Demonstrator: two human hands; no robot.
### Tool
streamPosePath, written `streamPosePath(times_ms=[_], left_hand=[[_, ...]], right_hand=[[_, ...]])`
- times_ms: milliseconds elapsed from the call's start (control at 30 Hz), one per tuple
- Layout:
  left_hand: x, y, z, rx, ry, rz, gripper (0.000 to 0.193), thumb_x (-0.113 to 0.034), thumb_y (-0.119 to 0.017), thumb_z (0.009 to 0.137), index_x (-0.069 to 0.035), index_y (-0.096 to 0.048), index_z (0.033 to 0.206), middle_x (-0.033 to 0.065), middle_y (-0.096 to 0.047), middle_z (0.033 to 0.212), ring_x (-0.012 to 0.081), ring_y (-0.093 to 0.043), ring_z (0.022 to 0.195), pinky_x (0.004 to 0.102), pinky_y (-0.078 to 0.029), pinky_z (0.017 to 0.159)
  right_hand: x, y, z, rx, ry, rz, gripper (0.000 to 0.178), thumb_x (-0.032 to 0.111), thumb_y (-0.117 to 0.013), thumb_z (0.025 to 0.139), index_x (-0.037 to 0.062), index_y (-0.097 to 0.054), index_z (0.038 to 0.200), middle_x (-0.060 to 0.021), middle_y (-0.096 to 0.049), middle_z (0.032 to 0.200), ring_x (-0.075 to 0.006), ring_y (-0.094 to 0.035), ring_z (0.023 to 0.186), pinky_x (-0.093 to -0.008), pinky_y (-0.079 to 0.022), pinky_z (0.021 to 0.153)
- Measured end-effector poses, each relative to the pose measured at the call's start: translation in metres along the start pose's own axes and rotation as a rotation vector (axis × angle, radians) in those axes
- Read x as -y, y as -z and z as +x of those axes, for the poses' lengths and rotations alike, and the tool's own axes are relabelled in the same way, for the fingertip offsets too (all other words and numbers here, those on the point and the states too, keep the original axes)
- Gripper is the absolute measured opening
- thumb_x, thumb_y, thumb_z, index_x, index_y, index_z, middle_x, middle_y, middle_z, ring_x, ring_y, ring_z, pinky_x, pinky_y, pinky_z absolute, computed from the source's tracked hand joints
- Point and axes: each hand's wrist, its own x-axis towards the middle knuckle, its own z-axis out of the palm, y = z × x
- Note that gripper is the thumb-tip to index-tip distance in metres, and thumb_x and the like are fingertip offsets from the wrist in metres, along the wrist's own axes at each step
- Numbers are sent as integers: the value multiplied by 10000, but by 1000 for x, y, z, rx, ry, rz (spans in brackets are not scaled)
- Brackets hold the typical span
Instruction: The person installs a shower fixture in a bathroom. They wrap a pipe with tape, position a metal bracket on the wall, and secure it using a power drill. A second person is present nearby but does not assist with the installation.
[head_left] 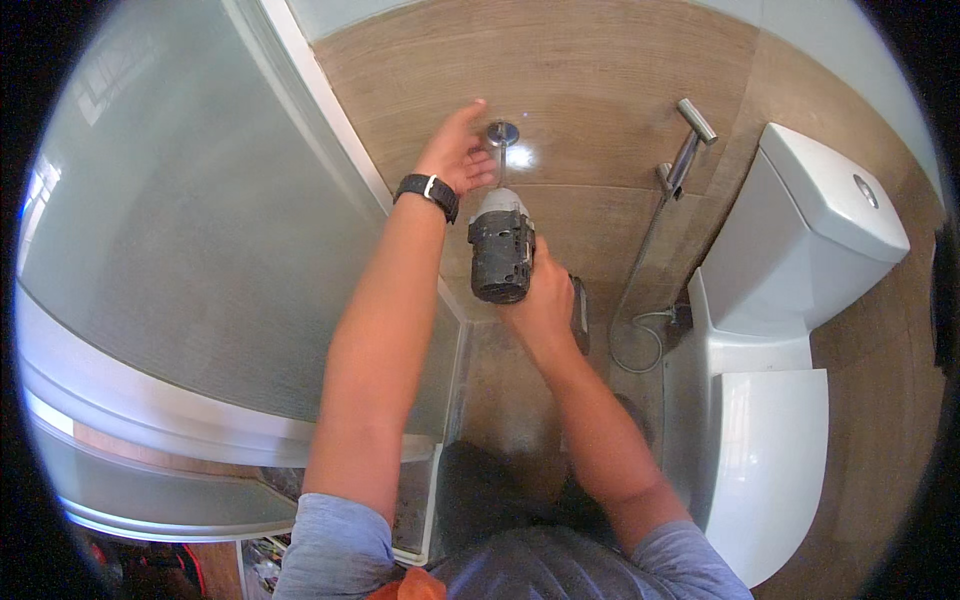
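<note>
The right hand (pixel 545 300) is clamped on a cordless drill (pixel 500 245), its nose aimed at the round metal wall fitting (pixel 502 133) at twelve o'clock, which the left hand (pixel 458 150) steadies with loosely spread fingers against the wood-look wall (pixel 600 70).

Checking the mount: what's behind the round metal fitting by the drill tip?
Wood-look wall tile behind the round metal fitting. The fitting covers its contact with the wall. Left hand touches it; right hand holds the drill.
</note>
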Motion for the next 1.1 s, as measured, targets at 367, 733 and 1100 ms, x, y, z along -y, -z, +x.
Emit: streamPosePath(times_ms=[367,733,1100], left_hand=[[0,-7,23,116,-74,-43,617,-532,-803,842,-87,-595,1215,120,-571,1138,286,-612,943,400,-524,821],[-2,-15,22,142,-31,7,390,-468,-752,892,-110,-657,1015,79,-644,957,262,-631,857,412,-529,734],[3,-14,28,94,-74,38,376,-414,-715,800,-89,-648,977,105,-653,916,249,-642,818,373,-515,726]], right_hand=[[4,6,1,-13,11,6,544,134,-821,713,-39,-588,1173,-297,-700,915,-490,-686,913,-531,-536,786],[6,8,2,-6,25,22,505,121,-824,707,-23,-582,1126,-287,-704,909,-490,-687,910,-538,-530,776],[4,7,3,6,3,40,472,119,-812,730,-41,-594,1116,-290,-703,887,-502,-684,893,-534,-533,774]])
